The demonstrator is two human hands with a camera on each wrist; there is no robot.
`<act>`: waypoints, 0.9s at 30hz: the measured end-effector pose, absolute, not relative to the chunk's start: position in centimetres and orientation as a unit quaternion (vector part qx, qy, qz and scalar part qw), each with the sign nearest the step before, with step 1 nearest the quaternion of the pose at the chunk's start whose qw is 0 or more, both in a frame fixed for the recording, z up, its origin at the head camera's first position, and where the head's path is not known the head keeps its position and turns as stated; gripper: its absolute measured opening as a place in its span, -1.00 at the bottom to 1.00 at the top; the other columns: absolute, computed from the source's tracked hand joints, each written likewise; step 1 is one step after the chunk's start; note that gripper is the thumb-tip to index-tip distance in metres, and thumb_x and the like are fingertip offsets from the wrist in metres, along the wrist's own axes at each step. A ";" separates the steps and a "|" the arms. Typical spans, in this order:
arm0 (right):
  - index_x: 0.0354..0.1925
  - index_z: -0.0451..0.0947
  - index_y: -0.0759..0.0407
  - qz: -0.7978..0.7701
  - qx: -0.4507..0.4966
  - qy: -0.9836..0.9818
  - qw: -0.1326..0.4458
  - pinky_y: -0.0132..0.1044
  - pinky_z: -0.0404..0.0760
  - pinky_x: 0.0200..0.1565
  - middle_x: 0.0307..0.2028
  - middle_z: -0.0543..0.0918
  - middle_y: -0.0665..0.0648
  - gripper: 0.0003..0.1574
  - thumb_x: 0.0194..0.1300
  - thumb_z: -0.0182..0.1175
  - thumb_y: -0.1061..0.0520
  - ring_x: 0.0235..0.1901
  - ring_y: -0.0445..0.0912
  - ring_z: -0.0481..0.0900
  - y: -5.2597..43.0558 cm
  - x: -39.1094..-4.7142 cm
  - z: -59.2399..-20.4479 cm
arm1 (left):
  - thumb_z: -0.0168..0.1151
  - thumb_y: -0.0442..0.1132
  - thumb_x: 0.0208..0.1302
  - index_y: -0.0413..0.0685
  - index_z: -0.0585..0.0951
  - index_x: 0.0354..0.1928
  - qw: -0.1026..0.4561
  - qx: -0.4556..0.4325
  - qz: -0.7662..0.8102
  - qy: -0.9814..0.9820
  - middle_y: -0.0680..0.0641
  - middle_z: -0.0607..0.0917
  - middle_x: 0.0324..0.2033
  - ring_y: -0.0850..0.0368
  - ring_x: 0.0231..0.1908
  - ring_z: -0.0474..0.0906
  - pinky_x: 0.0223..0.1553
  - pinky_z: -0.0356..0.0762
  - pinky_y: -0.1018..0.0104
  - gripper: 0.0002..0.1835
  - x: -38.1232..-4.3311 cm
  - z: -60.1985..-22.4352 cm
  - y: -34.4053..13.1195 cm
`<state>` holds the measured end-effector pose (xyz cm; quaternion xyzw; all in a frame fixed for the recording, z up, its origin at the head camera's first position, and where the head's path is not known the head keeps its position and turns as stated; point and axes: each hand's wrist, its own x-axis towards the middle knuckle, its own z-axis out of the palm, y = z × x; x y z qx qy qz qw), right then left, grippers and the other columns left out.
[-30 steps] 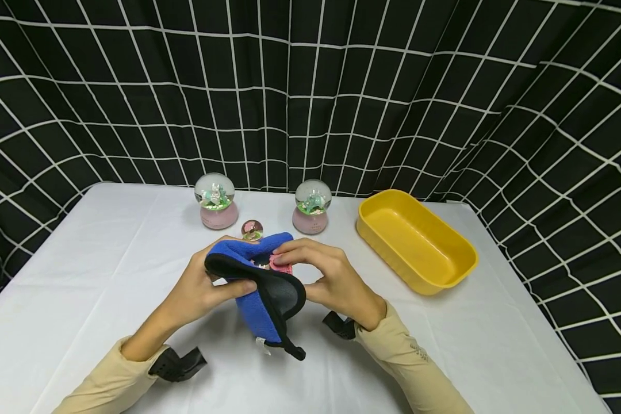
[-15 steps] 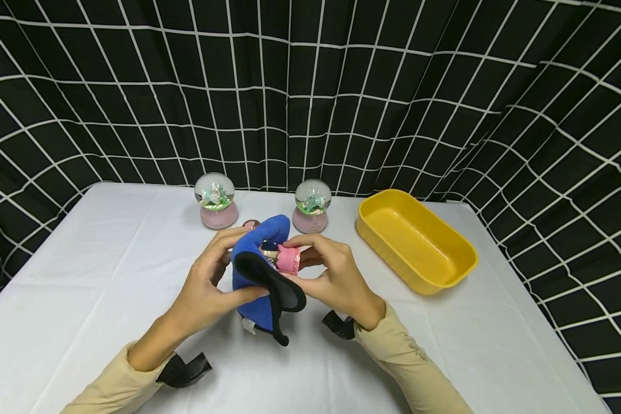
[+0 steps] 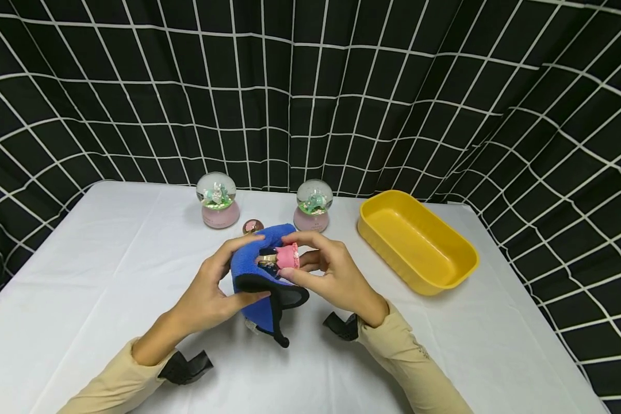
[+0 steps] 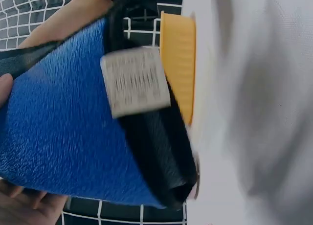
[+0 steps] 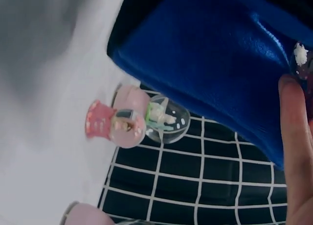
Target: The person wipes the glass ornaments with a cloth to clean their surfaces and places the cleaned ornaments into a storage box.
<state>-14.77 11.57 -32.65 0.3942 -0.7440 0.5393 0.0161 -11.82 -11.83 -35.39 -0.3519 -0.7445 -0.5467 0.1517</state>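
Note:
My left hand holds a blue fleecy cloth with black edging, thumb on the near side and fingers over the far side. Bent into a hollow, the cloth wraps round a small snow globe; its pink base sticks out to the right, while the ball is partly hidden in the folds. With thumb and fingers, my right hand grips that pink base. A white label hangs from the cloth's edge in the left wrist view. At the right wrist view's edge, a finger lies beside the cloth.
Two larger snow globes on pink bases, one left and one right, stand at the back. Another small globe is just behind the cloth. A yellow tub stands on the right. A black gridded curtain closes off the white table's back.
The cloth and left hand have shifted slightly right and turned. The small globe's pink base now shows more fully, and my right fingers have moved round it.

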 end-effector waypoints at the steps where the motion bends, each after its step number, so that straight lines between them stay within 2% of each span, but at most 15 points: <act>1: 0.14 0.45 0.40 0.544 0.386 -0.745 0.004 -0.26 0.74 -0.20 0.05 0.62 0.36 -0.50 0.24 0.28 0.40 -0.33 -0.08 0.73 11.6 -14.7 -32.6 | 0.52 -0.57 -0.15 -0.27 0.37 0.31 0.163 -0.357 -0.548 -0.738 -0.10 0.57 0.17 0.24 0.14 0.51 0.16 0.51 0.45 -0.12 -11.8 -35.5 -11.8; 4: 0.17 0.44 0.38 0.548 0.357 -0.756 -0.023 -0.26 0.74 -0.18 0.11 0.60 0.35 -0.57 0.34 0.18 0.35 -0.32 -0.10 0.73 11.7 -14.7 -32.4 | 0.52 -0.64 -0.24 -0.34 0.39 0.27 0.185 -0.366 -0.553 -0.725 -0.04 0.53 0.21 0.24 0.22 0.45 0.22 0.47 0.47 -0.11 -11.8 -35.5 -11.8; 6: 0.15 0.45 0.37 0.544 0.343 -0.765 -0.037 -0.27 0.73 -0.19 0.05 0.64 0.35 -0.61 0.38 0.16 0.32 -0.34 -0.11 0.73 11.7 -14.8 -32.4 | 0.51 -0.67 -0.27 -0.37 0.40 0.25 0.193 -0.368 -0.554 -0.721 -0.01 0.52 0.22 0.24 0.24 0.44 0.23 0.46 0.47 -0.11 -11.8 -35.5 -11.8; 9: 0.12 0.45 0.36 0.540 0.331 -0.772 -0.056 -0.27 0.73 -0.21 -0.05 0.69 0.34 -0.63 0.38 0.18 0.30 -0.34 -0.13 0.74 11.6 -14.9 -32.3 | 0.51 -0.67 -0.26 -0.36 0.36 0.29 0.189 -0.355 -0.556 -0.727 0.00 0.50 0.27 0.26 0.25 0.44 0.23 0.45 0.48 -0.08 -11.7 -35.3 -11.9; 12: 0.10 0.45 0.37 0.541 0.337 -0.769 -0.052 -0.27 0.74 -0.21 -0.11 0.70 0.34 -0.60 0.32 0.24 0.33 -0.32 -0.11 0.73 11.6 -14.9 -32.4 | 0.51 -0.62 -0.19 -0.29 0.30 0.37 0.172 -0.337 -0.555 -0.741 -0.09 0.44 0.36 0.27 0.32 0.39 0.31 0.36 0.47 -0.03 -11.6 -35.1 -11.9; 14: 0.09 0.46 0.35 0.538 0.346 -0.768 -0.028 -0.28 0.74 -0.18 -0.07 0.69 0.31 -0.55 0.25 0.31 0.35 -0.28 -0.08 0.73 11.5 -14.8 -32.4 | 0.51 -0.58 -0.14 -0.26 0.27 0.40 0.162 -0.328 -0.552 -0.749 -0.16 0.43 0.37 0.26 0.34 0.38 0.34 0.32 0.47 -0.02 -11.6 -35.0 -11.9; 16: 0.07 0.48 0.34 0.532 0.358 -0.767 0.006 -0.30 0.73 -0.17 -0.04 0.69 0.30 -0.51 0.18 0.38 0.35 -0.25 -0.06 0.74 11.5 -14.8 -32.5 | 0.50 -0.55 -0.10 -0.22 0.27 0.41 0.153 -0.325 -0.549 -0.755 -0.20 0.49 0.31 0.27 0.29 0.43 0.31 0.37 0.46 -0.04 -11.7 -34.9 -11.9; 20: 0.03 0.53 0.34 0.513 0.393 -0.759 0.080 -0.33 0.73 -0.15 -0.04 0.71 0.28 -0.44 0.04 0.48 0.36 -0.24 -0.04 0.76 11.4 -14.9 -32.7 | 0.47 -0.52 -0.04 -0.17 0.31 0.40 0.146 -0.324 -0.541 -0.762 -0.16 0.61 0.15 0.28 0.09 0.55 0.13 0.53 0.42 -0.11 -11.8 -35.0 -11.9; 27: -0.07 0.61 0.37 0.471 0.469 -0.727 0.172 -0.31 0.71 -0.07 -0.11 0.68 0.29 -0.41 -0.14 0.56 0.39 -0.17 0.02 0.73 11.6 -15.3 -33.1 | 0.38 -0.47 0.10 -0.12 0.37 0.32 0.123 -0.302 -0.551 -0.768 -0.11 0.64 0.08 0.29 -0.01 0.59 -0.04 0.65 0.31 -0.29 -11.6 -35.3 -11.7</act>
